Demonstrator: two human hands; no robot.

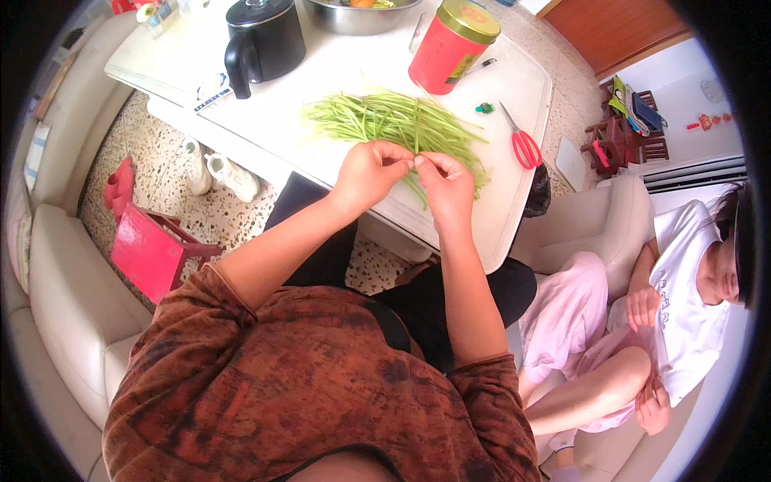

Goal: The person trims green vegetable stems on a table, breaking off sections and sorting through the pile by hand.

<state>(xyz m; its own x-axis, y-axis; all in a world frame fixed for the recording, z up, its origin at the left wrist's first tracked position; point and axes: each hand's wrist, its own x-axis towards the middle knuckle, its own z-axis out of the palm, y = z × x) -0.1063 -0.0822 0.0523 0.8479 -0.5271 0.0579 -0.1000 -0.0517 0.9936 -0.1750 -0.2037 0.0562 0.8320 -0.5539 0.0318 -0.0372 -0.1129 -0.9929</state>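
A loose pile of long green vegetable stems [385,114] lies on the white table [506,211]. Over the pile's near edge, my left hand [376,172] and my right hand [446,184] meet at their fingertips. Both pinch what looks like one thin green stem, largely hidden by the fingers. Red-handled scissors [525,144] rest to the right of the pile, their blades pointing away from me. Between them and a red tin with a gold lid [449,51] lies a small green object [485,108].
A black lidded pot [265,42] and a steel bowl [361,18] stand towards the far side. Near the tin are a pen [482,65] and a drinking glass [420,33]. Another person [680,301] sits at right. A red stool [153,253] is on the floor at left.
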